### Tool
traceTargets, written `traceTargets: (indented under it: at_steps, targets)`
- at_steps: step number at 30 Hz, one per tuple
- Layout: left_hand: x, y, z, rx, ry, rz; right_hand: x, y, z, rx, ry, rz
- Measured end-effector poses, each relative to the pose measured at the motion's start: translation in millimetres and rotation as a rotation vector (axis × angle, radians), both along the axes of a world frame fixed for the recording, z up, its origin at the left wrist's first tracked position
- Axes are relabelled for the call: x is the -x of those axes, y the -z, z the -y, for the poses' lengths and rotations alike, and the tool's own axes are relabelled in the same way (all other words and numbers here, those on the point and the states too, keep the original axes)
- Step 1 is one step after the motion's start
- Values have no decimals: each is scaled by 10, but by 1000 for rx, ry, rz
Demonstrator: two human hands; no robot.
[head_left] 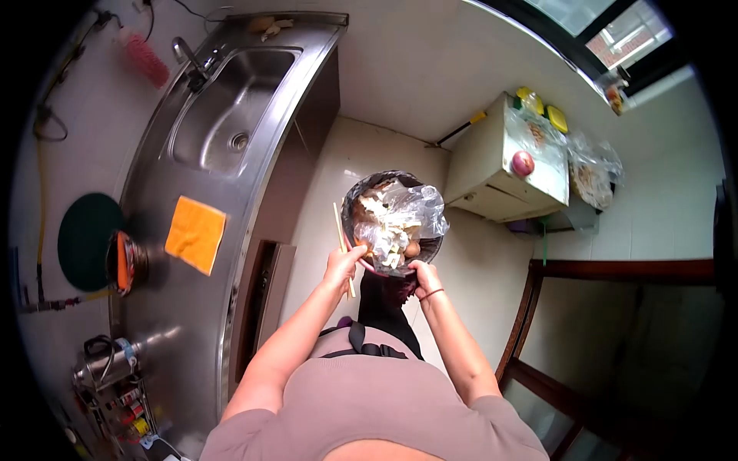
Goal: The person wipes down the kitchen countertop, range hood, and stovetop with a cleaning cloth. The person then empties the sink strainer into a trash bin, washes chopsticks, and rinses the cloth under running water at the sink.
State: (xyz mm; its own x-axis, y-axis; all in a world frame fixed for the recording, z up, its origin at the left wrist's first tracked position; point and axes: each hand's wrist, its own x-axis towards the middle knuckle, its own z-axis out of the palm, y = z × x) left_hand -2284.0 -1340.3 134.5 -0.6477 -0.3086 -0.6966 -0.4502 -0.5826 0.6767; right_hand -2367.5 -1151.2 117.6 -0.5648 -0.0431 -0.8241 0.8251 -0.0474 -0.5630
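Note:
A round trash bin (436,247) lined with a black bag is held out in front of my body. It is full of food scraps (396,240), with a clear plastic bag (427,209) on top. My left hand (344,265) is closed on the bin's near left rim. A pair of light wooden chopsticks (339,227) runs along that hand, apparently gripped with the rim. On the near right rim, my right hand (424,278) is closed too. Something dark purple (399,290) hangs below the rim beside my right fingers; its kind is unclear.
To the left runs a steel counter (184,307) with a sink (223,123), an orange cloth (195,234) and a rack of bottles (127,399). A white cabinet (480,173) bearing a red onion (523,163) stands ahead right. Dark wooden framing (615,270) edges the right side.

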Motion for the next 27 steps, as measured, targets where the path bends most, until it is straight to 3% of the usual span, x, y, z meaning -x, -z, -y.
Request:
traceTargets:
  at_steps: [5,6,10,15,17,19,21,27]
  targets:
    - [977,318,570,-36,89,101,1417,1054,415,88,59,225]
    - [1129,367,661,-70,45,112,1695,1549,473,137,73,301]
    - [1443,706,986,-171,-73,184,2722,2227,1025,154,89,396]
    - [1781,1300,1185,-194,-206,339,3907,4248,1307,257,310,440]
    - [1971,1582,1301,-215,-216,366,4280,4783,1423,341,325,392]
    - [2076,1835,1305,-242,-257,411,4525,4756,1691,369,356,499]
    - [2208,2087,1373,-266,-247,460,4704,5130,1689,543,355,497]
    - [2563,2670,1467,-279,-230,493,4889,5745,1915,237,359,477]
